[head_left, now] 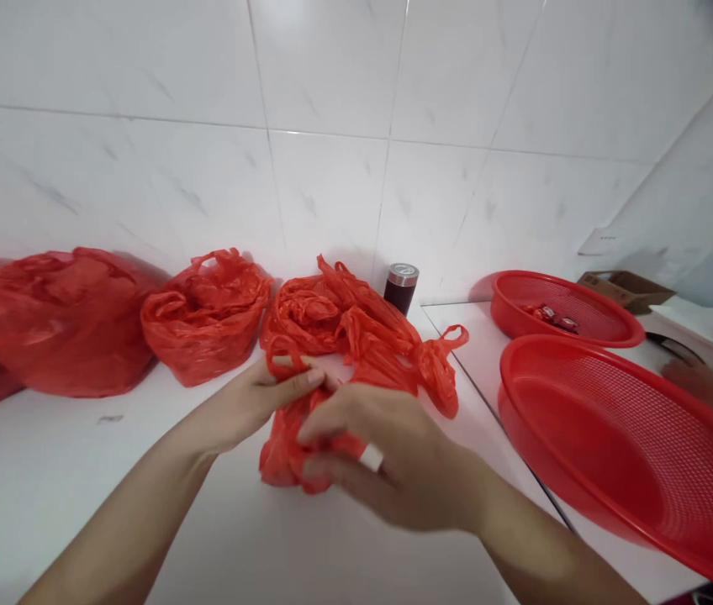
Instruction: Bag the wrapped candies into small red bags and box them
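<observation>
1. While both my hands are on it, the red plastic bag sits crumpled on the white counter, right in front of me and pretty much in the middle of the view.
2. My left hand comes in from the left, with thumb and fingers pinched shut on the bag's upper edge, so that bit of plastic is squeezed between my fingertips.
3. My right hand is on the bag's right side, fingers curled and clamped over the bunched-up plastic. Most of the bag pokes out below and to the left of those fingers. One finger has a white band on it.
4. Just behind my hands there's a loose heap of red bags, touching or nearly touching the one I'm holding, can't tell which.
5. Further left along the tiled wall: a stuffed bag and a bigger one.
6. A dark tumbler with a silver lid stands in the corner.
7. Off to my right are two red mesh baskets, the near one and the far one, well apart from my fingers.
</observation>
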